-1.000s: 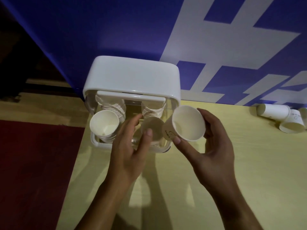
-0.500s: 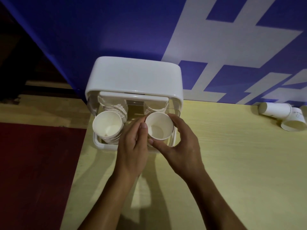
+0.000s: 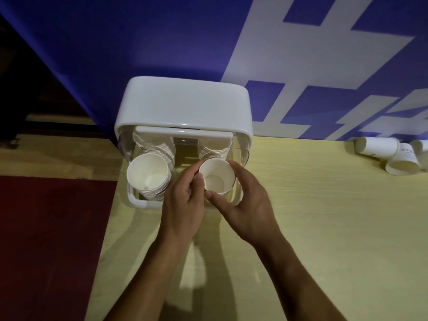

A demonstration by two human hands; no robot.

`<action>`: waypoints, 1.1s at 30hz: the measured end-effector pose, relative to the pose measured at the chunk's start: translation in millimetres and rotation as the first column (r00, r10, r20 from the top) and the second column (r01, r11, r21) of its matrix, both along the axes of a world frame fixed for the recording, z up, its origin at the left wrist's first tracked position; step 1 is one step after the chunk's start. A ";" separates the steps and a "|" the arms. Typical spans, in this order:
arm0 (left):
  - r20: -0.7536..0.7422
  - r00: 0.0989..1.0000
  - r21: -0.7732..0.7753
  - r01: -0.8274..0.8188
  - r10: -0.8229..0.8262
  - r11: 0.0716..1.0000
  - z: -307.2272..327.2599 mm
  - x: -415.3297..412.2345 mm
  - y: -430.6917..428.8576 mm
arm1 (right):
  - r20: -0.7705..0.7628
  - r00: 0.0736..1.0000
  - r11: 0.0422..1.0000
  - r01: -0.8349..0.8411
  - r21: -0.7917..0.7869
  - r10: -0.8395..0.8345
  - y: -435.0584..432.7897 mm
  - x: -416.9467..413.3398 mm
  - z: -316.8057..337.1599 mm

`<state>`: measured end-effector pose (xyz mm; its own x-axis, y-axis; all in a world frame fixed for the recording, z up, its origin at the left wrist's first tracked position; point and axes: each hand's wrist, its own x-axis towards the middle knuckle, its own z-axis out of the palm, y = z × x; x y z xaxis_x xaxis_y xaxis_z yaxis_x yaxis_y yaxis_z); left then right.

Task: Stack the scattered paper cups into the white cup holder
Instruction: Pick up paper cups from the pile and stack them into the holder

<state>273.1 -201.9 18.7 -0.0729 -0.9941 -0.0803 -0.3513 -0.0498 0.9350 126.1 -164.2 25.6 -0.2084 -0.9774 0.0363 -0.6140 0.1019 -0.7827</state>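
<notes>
The white cup holder [image 3: 183, 105] stands at the table's back left, its front open. Two stacks of paper cups lie inside it. The left stack [image 3: 149, 176] points its open mouth toward me. My right hand [image 3: 245, 205] grips a white paper cup [image 3: 216, 179] at the front of the right stack [image 3: 213, 152], thumb on the cup's near rim and fingers round its right side. My left hand [image 3: 183, 200] touches the same cup's left rim with thumb and fingertips.
Several loose paper cups [image 3: 389, 155] lie on their sides at the table's far right, by the blue and white wall. The pale wooden table [image 3: 324, 228] ends at the left beside a dark red floor [image 3: 46, 239].
My right hand carried the cup left from beside the holder onto the front of the right stack. My left hand closed in on the cup's left rim.
</notes>
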 end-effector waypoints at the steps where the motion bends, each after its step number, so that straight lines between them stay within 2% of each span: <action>1: 0.009 1.000 -0.004 0.001 -0.001 1.000 -0.3 0.3 -0.2 | 0.000 1.000 1.000 0.004 0.007 -0.004 0.3 0.3 -1.0; 7: 0.054 0.999 -0.048 -0.002 0.005 0.999 9.1 3.0 10.2 | -0.029 0.998 0.998 0.051 0.030 -0.050 13.1 -3.5 8.0; 11: 0.100 0.994 -0.298 -0.014 0.046 0.954 40.2 -6.0 48.1 | 0.002 0.984 0.982 0.175 0.064 -0.176 51.2 -40.7 9.7; 14: 0.104 0.989 -0.399 0.138 -0.105 0.907 46.4 -55.1 61.1 | 0.018 0.946 0.940 0.320 0.116 -0.324 83.2 -95.6 5.6; 18: 0.109 0.931 -0.310 0.365 -0.349 0.878 36.4 -171.5 52.6 | 0.108 0.854 0.857 0.492 0.152 -0.509 121.3 -185.0 6.3; 21: 0.209 0.871 -0.172 0.480 -0.444 0.860 23.1 -278.9 47.3 | 0.162 0.778 0.794 0.584 0.166 -0.606 149.5 -255.0 3.7; 23: 0.237 0.852 -0.112 0.501 -0.466 0.858 10.8 -350.0 45.9 | 0.167 0.759 0.776 0.603 0.185 -0.629 165.8 -299.2 -0.8; 26: 0.213 0.875 0.027 0.440 -0.435 0.898 -17.2 -445.2 46.7 | 0.173 0.742 0.760 0.615 0.209 -0.648 187.8 -361.2 -7.4; 29: 0.170 0.932 0.225 0.281 -0.321 0.933 -48.9 -519.0 49.9 | 0.183 0.732 0.752 0.616 0.235 -0.656 201.2 -414.7 -13.5; 31: 0.233 0.949 0.243 0.155 -0.213 0.958 -63.5 -558.2 53.4 | 0.180 0.728 0.747 0.617 0.246 -0.661 205.0 -446.1 -18.2; 33: 0.353 0.928 0.239 0.032 -0.118 0.970 -67.4 -588.1 56.1 | 0.171 0.728 0.744 0.622 0.245 -0.664 205.2 -473.6 -24.0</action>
<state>-315.0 -145.7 -48.7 -0.0695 -0.9391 -0.3365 -0.6746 -0.2042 0.7094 -347.6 41.0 1.6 -0.7698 -0.5914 -0.2401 -0.1570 0.5400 -0.8269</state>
